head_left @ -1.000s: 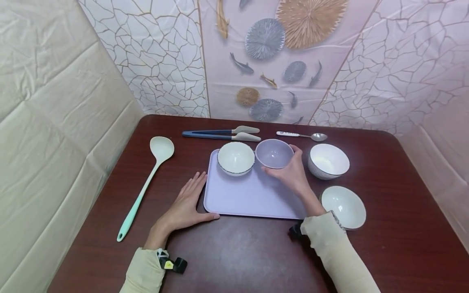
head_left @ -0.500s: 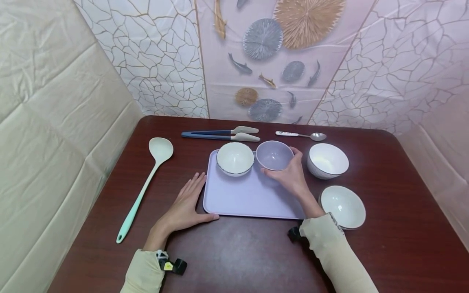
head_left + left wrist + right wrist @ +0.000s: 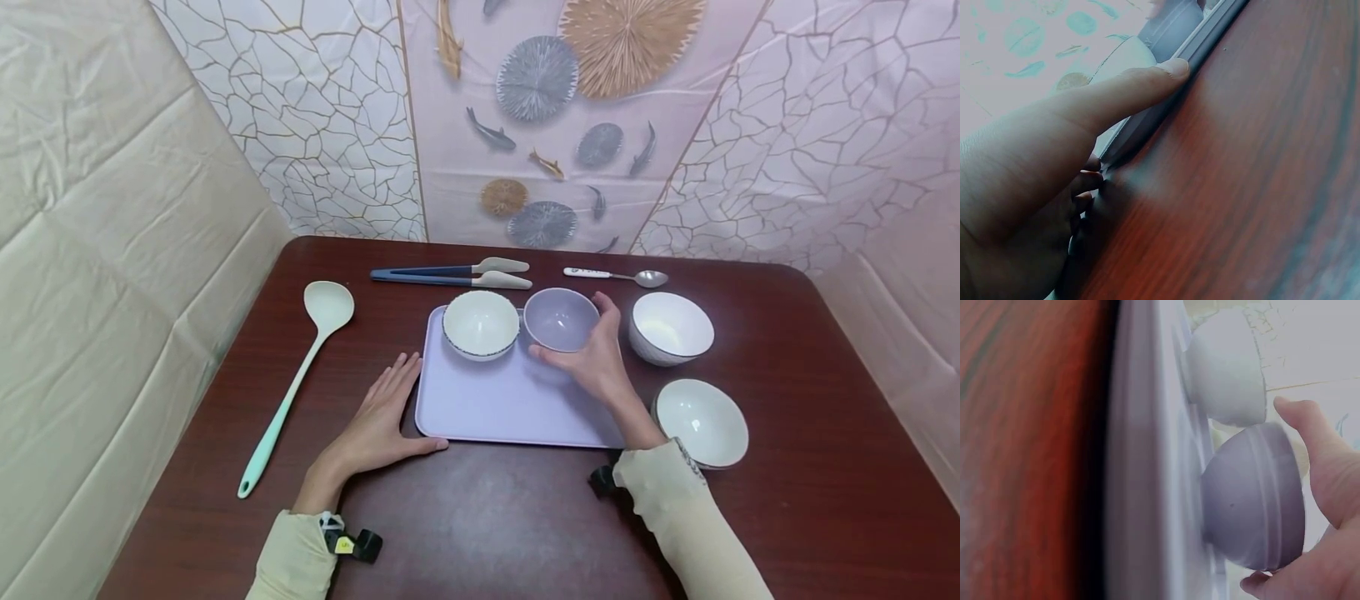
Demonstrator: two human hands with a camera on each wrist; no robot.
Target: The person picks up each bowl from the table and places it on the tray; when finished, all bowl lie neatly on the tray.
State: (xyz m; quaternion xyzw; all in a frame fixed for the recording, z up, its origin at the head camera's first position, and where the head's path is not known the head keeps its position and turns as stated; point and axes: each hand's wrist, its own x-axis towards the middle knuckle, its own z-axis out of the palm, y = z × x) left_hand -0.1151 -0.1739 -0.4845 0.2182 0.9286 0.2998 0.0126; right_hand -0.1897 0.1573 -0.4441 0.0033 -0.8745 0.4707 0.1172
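Observation:
The lilac bowl [image 3: 561, 320] rests upright on the back right of the lilac tray [image 3: 480, 408]. My right hand [image 3: 596, 354] spreads around its right side. In the right wrist view a gap separates my thumb [image 3: 1300, 419] from the bowl, while my fingertips stay close at its opposite side. Beside it on the tray stands a white bowl [image 3: 482, 325] with a dark rim. My left hand [image 3: 382, 421] lies with straight fingers along the tray's left edge, its thumb [image 3: 1154, 81] at the front edge in the left wrist view.
Two white bowls stand right of the tray, one at the back [image 3: 672, 329] and one nearer [image 3: 703, 423], partly behind my right sleeve. Blue tongs [image 3: 450, 275] and a spoon [image 3: 615, 276] lie along the back. A mint-handled ladle [image 3: 296, 387] lies at left.
The lilac bowl has come down slightly and levelled on the tray. My right thumb and fingers have spread a little away from it. My left hand has stayed at the tray edge.

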